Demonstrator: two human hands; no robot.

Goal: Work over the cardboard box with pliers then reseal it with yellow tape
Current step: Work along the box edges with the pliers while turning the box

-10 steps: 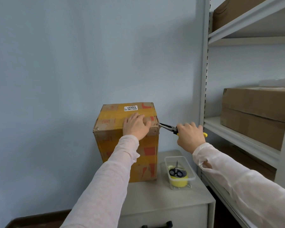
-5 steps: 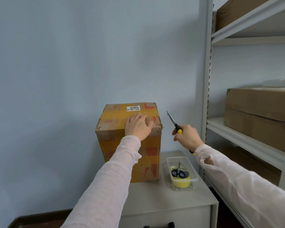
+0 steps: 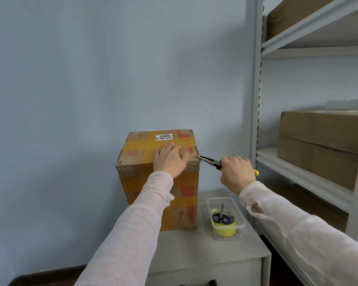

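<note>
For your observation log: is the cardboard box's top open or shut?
Shut: the cardboard box has top flaps lying flat under yellow tape, the left hand resting on them.

matt cardboard box [image 3: 141, 162], clear plastic tub [image 3: 241, 213]

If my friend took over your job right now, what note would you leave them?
Left hand presses flat on top of the cardboard box.
Right hand grips the pliers, tips at the box's top right edge.
Yellow tape lies in the clear tub, scissors on it, beside the box on the cabinet.
Done: pliers work under way. Left: finish it, then reseal with tape.
</note>
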